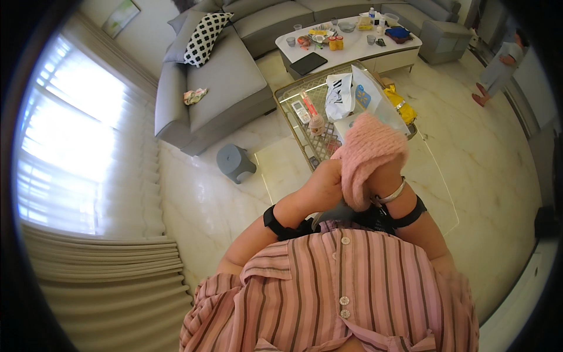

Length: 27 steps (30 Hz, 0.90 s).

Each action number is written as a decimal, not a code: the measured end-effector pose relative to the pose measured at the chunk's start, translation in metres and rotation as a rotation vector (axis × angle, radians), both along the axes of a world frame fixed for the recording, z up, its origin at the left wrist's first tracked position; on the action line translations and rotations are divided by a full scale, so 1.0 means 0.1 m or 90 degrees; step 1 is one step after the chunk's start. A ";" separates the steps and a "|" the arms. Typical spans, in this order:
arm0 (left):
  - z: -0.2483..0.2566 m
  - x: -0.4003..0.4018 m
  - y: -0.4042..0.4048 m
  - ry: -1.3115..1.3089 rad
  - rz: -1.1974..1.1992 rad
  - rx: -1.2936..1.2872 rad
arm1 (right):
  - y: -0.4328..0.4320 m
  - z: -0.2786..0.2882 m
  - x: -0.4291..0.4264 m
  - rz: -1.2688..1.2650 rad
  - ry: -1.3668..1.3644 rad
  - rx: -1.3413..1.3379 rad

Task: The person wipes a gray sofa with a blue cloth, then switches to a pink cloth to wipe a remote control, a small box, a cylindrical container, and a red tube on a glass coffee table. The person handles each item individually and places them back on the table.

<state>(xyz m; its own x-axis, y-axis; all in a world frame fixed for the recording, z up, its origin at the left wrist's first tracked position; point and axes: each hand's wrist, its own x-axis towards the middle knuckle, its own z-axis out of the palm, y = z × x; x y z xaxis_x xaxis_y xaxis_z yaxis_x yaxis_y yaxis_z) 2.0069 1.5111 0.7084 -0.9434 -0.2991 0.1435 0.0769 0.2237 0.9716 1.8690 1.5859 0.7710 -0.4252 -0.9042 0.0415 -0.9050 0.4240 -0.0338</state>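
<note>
A pink knitted cloth (374,145) is bunched up in front of my chest, between both hands. My left hand (323,185) holds its left edge, with the fingertips hidden behind the fabric. The cloth covers most of my right hand (387,178), which grips it from the right, below the fold. Beyond the hands stands a glass-topped table with a gold lattice (308,152). On it lie a white remote control (301,111), a pink jar-like container (316,125), a white plastic bag with dark print (339,97) and a larger white and blue bag (369,94).
A grey plastic stool (235,163) stands on the floor to the left, near a grey sofa (228,83). Farther back is a white coffee table (352,52) with cups and jars. A yellow bag (401,105) sits right of the lattice table. Another person (503,68) stands at the far right.
</note>
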 end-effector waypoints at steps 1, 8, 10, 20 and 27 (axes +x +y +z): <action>-0.01 0.00 -0.03 -0.044 -0.022 0.038 | 0.00 0.18 0.00 -0.074 -0.047 0.096; -0.08 0.15 -0.17 0.018 0.096 0.175 | 0.78 -0.70 -1.11 0.049 -0.095 -0.579; -0.05 0.14 -0.18 0.062 0.087 0.159 | 0.77 -0.42 -0.84 0.056 -0.180 -0.462; 0.03 0.04 -0.16 0.087 0.062 -0.015 | 0.18 -0.03 -0.10 0.108 -0.028 -0.208; -0.06 0.00 -0.30 0.258 0.076 -0.323 | 0.13 -0.05 -0.21 0.230 -0.019 -0.137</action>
